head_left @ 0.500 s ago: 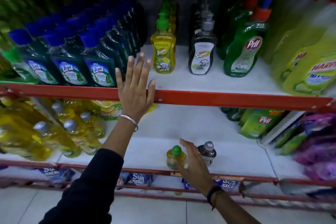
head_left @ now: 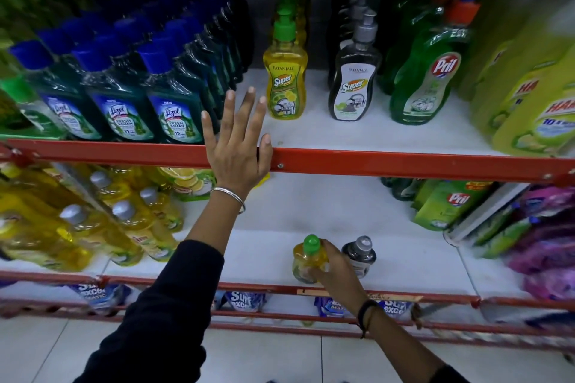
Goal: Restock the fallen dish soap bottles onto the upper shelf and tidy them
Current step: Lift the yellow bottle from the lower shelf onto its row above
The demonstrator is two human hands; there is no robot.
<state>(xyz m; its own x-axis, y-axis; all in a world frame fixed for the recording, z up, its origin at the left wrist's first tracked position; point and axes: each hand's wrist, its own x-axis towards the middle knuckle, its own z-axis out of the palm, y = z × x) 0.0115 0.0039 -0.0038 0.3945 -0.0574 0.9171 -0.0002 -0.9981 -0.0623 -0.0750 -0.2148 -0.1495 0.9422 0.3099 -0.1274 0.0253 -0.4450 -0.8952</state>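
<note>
The left arm wears a black long sleeve (head_left: 161,305) of soft, matte cloth that ends partway along the forearm, leaving the wrist bare. A thin silver bangle (head_left: 228,194) circles the left wrist, plain and smooth, hanging a little loose. The left hand (head_left: 238,149) has short, pale, unpainted nails. The right wrist carries a dark cord band (head_left: 365,314) with loose thread ends trailing from it. A bit of black sleeve (head_left: 448,375) shows on the right arm at the frame's bottom edge. The right hand (head_left: 334,264) bears no rings that can be seen.
</note>
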